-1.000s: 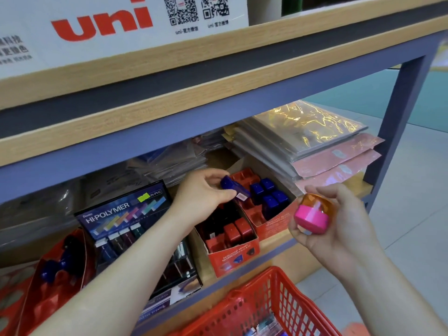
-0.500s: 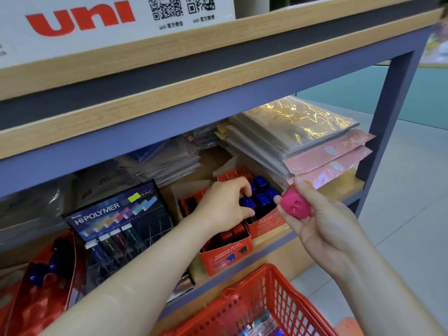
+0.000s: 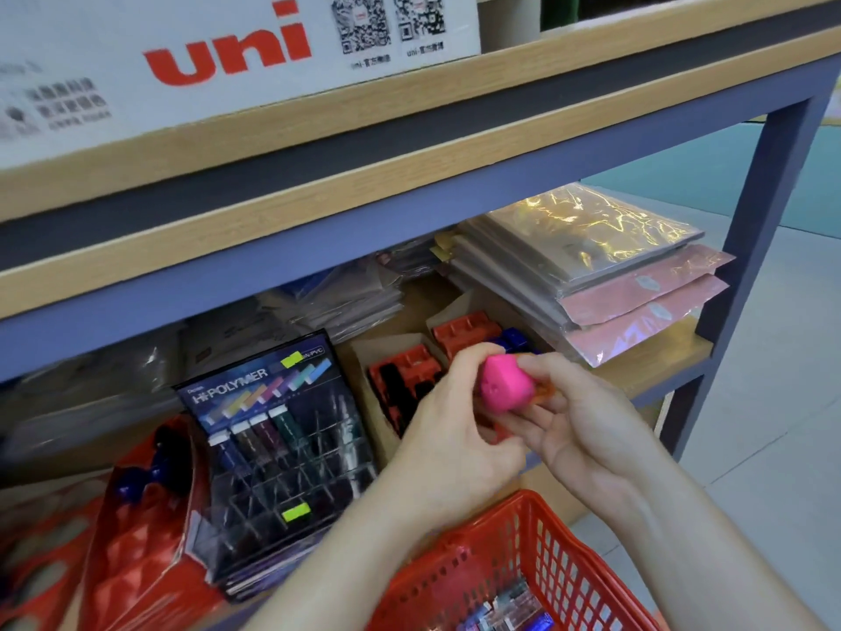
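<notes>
You have the pink sharpener [image 3: 505,388] between both hands, in the air in front of the lower shelf [image 3: 660,357] and above the red basket [image 3: 523,497]. Your right hand [image 3: 587,421] cradles it from the right, fingers curled beneath and thumb on top, by its clear orange end. Your left hand [image 3: 455,444] pinches its left side with bent fingers. Red boxes [image 3: 400,380] sit behind it, and a HI-POLYMER display [image 3: 273,425] stands to the left

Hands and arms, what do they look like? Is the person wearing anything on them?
Both are bare. The left hand and right hand wear no gloves, and no ring shows. There is no watch or bracelet on either wrist, and no sleeve comes into view.
</notes>
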A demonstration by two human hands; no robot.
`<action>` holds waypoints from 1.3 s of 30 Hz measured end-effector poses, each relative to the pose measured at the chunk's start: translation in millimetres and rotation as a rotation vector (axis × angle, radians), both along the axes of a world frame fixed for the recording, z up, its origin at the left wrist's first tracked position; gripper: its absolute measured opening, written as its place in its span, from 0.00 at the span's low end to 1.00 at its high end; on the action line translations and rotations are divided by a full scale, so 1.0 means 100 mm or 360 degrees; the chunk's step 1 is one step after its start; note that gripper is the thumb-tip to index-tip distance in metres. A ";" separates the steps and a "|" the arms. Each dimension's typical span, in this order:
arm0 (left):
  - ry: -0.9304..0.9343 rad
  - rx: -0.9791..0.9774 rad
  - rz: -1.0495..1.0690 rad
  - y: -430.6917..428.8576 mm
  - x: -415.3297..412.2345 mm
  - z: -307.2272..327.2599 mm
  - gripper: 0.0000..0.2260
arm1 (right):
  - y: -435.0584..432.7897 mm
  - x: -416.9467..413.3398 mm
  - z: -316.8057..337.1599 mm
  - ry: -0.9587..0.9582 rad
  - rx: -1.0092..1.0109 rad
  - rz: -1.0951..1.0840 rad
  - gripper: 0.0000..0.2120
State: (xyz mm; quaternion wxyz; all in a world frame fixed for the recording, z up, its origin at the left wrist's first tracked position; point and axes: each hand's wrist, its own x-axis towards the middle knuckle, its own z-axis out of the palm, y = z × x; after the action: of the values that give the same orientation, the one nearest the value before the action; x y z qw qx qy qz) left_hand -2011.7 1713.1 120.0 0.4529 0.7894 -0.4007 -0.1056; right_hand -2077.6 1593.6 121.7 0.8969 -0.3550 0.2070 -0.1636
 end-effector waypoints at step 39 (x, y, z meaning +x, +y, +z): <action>-0.0213 0.0297 0.1407 4.52 1.22 -0.17 0.20 | 4.07 1.11 -0.81 0.0144 -0.2978 0.1174 0.26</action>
State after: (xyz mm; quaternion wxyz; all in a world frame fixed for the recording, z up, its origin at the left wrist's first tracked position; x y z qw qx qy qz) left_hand -1890.1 2164.8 102.6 0.3545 0.9272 -0.0423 0.1134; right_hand -1967.1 2000.8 40.2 0.2435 -0.9645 -0.0938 0.0411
